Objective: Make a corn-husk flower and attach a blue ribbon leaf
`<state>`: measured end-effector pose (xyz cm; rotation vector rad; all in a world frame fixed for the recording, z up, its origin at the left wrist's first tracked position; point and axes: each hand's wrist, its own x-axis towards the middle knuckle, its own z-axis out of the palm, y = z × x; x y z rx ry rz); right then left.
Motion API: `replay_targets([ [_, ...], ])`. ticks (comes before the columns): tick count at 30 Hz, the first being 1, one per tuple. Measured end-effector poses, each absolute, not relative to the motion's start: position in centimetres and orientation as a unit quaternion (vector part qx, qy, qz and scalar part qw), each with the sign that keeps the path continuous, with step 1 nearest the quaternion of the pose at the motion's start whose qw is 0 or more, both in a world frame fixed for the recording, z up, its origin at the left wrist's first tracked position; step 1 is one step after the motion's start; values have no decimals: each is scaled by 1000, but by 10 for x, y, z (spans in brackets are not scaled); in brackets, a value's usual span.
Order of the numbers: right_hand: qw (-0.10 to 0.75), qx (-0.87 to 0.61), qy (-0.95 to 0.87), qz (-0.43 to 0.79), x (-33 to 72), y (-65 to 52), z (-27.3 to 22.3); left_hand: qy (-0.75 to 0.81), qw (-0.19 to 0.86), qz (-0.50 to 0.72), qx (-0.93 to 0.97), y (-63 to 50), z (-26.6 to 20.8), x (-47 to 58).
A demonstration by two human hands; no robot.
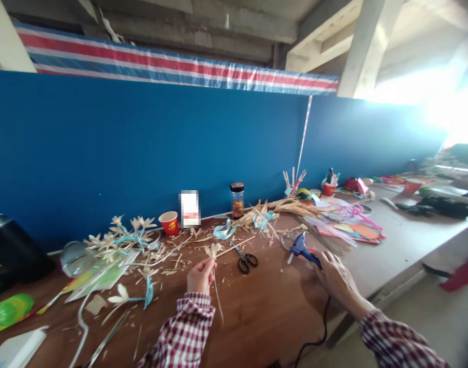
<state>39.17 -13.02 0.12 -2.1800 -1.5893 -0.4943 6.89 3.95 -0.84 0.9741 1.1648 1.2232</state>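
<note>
Near the middle of the brown table [257,317], my left hand [200,276] pinches a small pale flower [214,250] that looks made of dried husk. A thin strand hangs below its fingers. My right hand [335,276] is closed round the handle of a blue glue gun [303,249], whose nozzle end is low over the tabletop. A black cord [326,319] runs down beneath that hand. Black-handled scissors [247,260] lie between the two hands. To the left, another pale flower with a blue ribbon [147,292] rests on the table.
Several finished-looking husk flowers [141,225] lie at the left. A red paper cup [169,224] and a dark-lidded jar [237,200] stand along the blue partition [160,138]. Husk strips [259,214] and coloured sheets [360,231] spread behind the glue gun. Long scissors [107,340] lie front left.
</note>
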Motion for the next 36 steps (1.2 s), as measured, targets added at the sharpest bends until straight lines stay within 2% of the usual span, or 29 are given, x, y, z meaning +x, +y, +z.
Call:
replay_targets([
  [8, 324, -762, -548, -117, 404, -134, 4, 464, 600, 534, 373, 41, -9, 68],
  [13, 439, -755, -484, -57, 415, -129, 0, 460, 609, 531, 369, 42, -9, 66],
  [19, 651, -654, -359, 141, 409, -126, 8, 448, 626, 514, 379, 44, -9, 65],
  [22, 713, -580, -311, 242, 395, -128, 21, 453, 615, 515, 387, 43, -8, 65],
  [30, 777, -478, -235, 334, 376, -128, 41, 453, 618, 515, 384, 43, -8, 65],
  [36, 761, -435, -228, 423, 374, -131, 49, 445, 623, 522, 376, 42, -9, 65],
])
